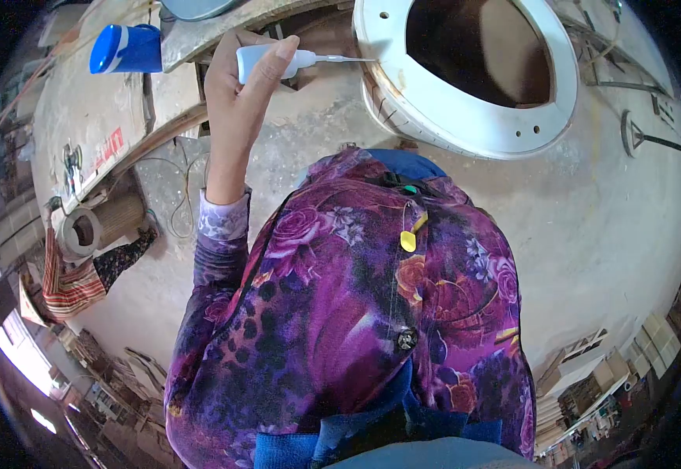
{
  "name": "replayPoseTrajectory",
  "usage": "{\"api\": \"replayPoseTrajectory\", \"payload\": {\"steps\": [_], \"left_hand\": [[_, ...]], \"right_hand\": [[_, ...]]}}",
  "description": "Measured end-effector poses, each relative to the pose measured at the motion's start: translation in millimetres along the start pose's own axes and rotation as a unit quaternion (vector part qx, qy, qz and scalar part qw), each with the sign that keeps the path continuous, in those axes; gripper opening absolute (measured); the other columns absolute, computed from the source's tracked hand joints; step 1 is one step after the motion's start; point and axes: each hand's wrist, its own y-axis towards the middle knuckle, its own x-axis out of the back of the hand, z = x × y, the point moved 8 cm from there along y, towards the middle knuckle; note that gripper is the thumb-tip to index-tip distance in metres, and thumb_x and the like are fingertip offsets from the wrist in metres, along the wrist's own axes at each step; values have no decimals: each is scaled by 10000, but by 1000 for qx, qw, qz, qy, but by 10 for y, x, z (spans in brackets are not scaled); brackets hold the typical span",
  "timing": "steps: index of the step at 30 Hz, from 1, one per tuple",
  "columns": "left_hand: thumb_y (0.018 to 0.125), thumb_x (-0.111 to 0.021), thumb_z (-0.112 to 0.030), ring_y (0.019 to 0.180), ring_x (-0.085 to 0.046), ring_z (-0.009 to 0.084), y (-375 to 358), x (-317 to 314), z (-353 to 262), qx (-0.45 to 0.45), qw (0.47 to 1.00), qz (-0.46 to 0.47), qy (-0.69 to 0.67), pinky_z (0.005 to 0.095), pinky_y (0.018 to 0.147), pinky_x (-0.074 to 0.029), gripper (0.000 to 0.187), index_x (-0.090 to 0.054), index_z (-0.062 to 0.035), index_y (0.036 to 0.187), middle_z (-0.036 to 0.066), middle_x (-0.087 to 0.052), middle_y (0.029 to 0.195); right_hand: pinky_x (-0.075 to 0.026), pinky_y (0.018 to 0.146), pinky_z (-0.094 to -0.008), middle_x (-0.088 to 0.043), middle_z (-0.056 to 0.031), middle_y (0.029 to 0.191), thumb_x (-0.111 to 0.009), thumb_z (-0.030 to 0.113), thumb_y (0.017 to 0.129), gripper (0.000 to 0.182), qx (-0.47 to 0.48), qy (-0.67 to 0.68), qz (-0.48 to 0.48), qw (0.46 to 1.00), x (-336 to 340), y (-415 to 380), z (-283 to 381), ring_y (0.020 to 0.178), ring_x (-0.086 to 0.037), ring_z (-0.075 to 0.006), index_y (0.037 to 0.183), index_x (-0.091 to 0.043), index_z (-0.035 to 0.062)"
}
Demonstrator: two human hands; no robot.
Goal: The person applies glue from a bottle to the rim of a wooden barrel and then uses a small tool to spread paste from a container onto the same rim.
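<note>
My left hand point(235, 98) is closed around a small white squeeze bottle point(253, 59), with the thumb pressed along its side. The bottle lies nearly level, and its long thin nozzle point(344, 59) points right. The nozzle tip is right at the left edge of a large white drum-shaped piece point(563, 66). This piece has a wide opening in its top and several small holes in its rim. Bare brownish patches show along its near left edge. My right hand is out of view.
A blue container point(141, 51) rests on the wooden workbench point(90, 117) at the left. Beyond it, a person in striped clothing point(75, 289) is beside another white-rimmed drum-shaped piece point(78, 234). Cables trail on the concrete floor point(614, 219). Boards point(582, 367) are stacked at the lower right.
</note>
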Motion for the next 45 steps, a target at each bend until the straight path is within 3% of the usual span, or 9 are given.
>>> {"api": "replayPoseTrajectory", "payload": {"steps": [3, 12, 14, 18, 20, 27, 30, 32, 45], "left_hand": [[944, -747, -251, 734, -603, 62, 10, 10, -19, -9, 1000, -16, 6, 213, 643, -471, 259, -656, -11, 978, 39, -691, 836], [935, -757, -278, 726, -614, 67, 68, 31, 45, -2, 1000, -20, 15, 220, 617, -481, 297, -641, -5, 957, 52, -696, 834], [935, -756, -281, 733, -627, 68, 74, 16, 50, 14, 1000, -25, -12, 218, 608, -489, 308, -631, 0, 961, 57, -697, 839], [940, -751, -292, 739, -635, 69, 99, 16, 53, 3, 1000, -22, -11, 214, 604, -495, 320, -620, -3, 977, 63, -698, 852], [945, -746, -300, 737, -636, 70, 96, 29, 39, 6, 1000, -26, 2, 208, 601, -494, 325, -610, -8, 984, 61, -696, 866], [954, -738, -284, 718, -603, 55, 132, -2, 50, 4, 999, -24, -33, 198, 595, -464, 304, -597, -16, 975, 30, -662, 834], [952, -741, -273, 701, -577, 43, 169, 16, 57, -24, 999, -35, -21, 192, 589, -435, 296, -598, -14, 957, 18, -653, 817], [944, -751, -272, 695, -567, 36, 192, 26, 76, -19, 999, -33, 2, 188, 585, -417, 303, -596, -12, 932, 10, -653, 804], [933, -763, -284, 709, -588, 40, 285, 12, 178, -26, 998, -57, -28, 197, 576, -444, 333, -569, -13, 921, 33, -679, 816]], "right_hand": [[-542, 915, -402, -735, -169, 1133, -751, 439, 895, 489, -25, -40, 13, 999, 4, 21, -3, 1056, -704, -294, 1263, -679, 125], [-536, 913, -391, -724, -155, 1174, -743, 403, 914, 473, -43, 63, 24, 997, -199, 198, -406, 1063, -701, -272, 1277, -667, 110], [-539, 896, -379, -732, -145, 1155, -744, 389, 917, 454, -20, -23, 15, 999, -114, 172, -281, 1043, -704, -253, 1268, -673, 111], [-544, 884, -370, -737, -141, 1138, -756, 364, 911, 449, -24, -44, 3, 999, -39, 93, -159, 1025, -706, -244, 1270, -670, 110], [-546, 878, -360, -741, -135, 1122, -772, 339, 901, 435, -28, 44, 5, 999, -61, 76, -153, 1018, -705, -238, 1259, -674, 112], [-540, 871, -325, -741, -129, 1098, -791, 308, 891, 407, -47, 112, 14, 993, -365, 388, -708, 1007, -694, -203, 1238, -684, 124], [-544, 881, -352, -736, -143, 1126, -782, 359, 888, 425, -57, 167, 23, 984, -422, 467, -883, 1023, -698, -240, 1237, -689, 135], [-543, 903, -384, -728, -157, 1159, -751, 420, 893, 447, -26, -41, 1, 999, -121, 272, -446, 1043, -699, -276, 1245, -693, 150], [-522, 940, -416, -715, -162, 1195, -692, 462, 905, 479, -36, 11, 14, 999, -28, 98, -222, 1092, -682, -322, 1248, -690, 127]]}}
